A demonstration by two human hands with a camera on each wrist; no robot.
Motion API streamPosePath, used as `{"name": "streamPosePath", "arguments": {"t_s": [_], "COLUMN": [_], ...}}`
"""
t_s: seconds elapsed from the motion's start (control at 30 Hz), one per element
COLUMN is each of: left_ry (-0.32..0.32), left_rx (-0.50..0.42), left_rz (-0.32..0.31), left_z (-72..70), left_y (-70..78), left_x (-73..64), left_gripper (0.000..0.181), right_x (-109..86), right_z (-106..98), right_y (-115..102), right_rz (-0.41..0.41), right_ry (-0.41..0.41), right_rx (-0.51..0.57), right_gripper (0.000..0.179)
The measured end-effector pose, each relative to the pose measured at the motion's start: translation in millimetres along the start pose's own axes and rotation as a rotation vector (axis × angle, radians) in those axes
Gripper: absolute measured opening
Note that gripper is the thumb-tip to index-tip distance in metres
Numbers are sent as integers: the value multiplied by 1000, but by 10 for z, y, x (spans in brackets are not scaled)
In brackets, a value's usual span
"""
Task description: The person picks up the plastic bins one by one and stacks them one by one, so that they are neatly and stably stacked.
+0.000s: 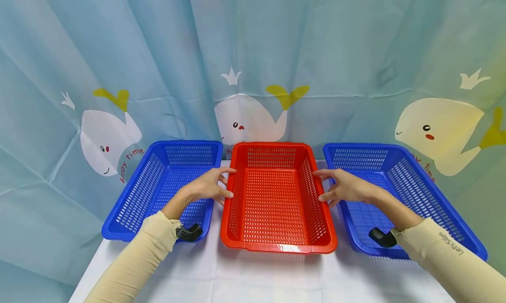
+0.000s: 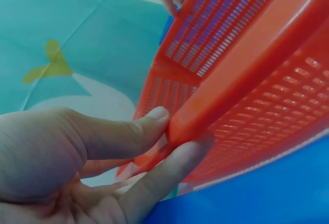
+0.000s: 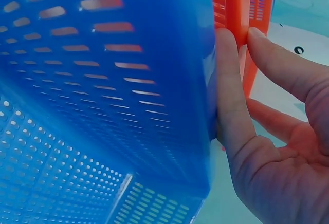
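Observation:
A red plastic basket (image 1: 278, 247) with slotted walls stands on the table in the middle of the head view; nothing lies in it. My left hand (image 1: 209, 184) pinches its left rim between thumb and fingers, and the left wrist view shows that rim (image 2: 226, 90) between thumb tip and fingertip. Opposite, my right hand (image 1: 348, 186) holds the right rim the same way. In the right wrist view, the thumb and a finger of that hand (image 3: 277, 147) meet the red rim (image 3: 237, 11), with the backs of the fingers close to a blue basket wall (image 3: 169, 54).
Blue baskets flank the red one: the left basket (image 1: 136, 197) under my left forearm, the right basket (image 1: 446, 206) under my right. Both hold nothing visible. White cloth (image 1: 269, 276) covers the table. A blue curtain (image 1: 257, 44) with whale prints hangs right behind the baskets.

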State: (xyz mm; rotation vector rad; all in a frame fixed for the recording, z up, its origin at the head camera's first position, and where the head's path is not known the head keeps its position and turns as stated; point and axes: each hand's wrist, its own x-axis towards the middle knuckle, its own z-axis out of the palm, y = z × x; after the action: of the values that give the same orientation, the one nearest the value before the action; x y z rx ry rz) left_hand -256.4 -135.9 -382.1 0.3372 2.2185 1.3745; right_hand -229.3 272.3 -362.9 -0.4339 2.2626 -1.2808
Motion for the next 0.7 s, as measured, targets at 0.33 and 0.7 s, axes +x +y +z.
{"name": "streamPosePath", "arguments": {"t_s": [0.33, 0.7], "left_ry": [12, 19], "left_rx": [8, 17], "left_rz": [2, -1], "left_z": [1, 10], "left_y": [-10, -6], "left_x": [7, -1], "left_gripper": [79, 79], "right_x": [0, 7], "right_z": [8, 16], "right_y": [18, 28], "right_rz": [-14, -14], "right_ry": [4, 11], "right_rx": [-5, -16], "right_gripper": [81, 81]}}
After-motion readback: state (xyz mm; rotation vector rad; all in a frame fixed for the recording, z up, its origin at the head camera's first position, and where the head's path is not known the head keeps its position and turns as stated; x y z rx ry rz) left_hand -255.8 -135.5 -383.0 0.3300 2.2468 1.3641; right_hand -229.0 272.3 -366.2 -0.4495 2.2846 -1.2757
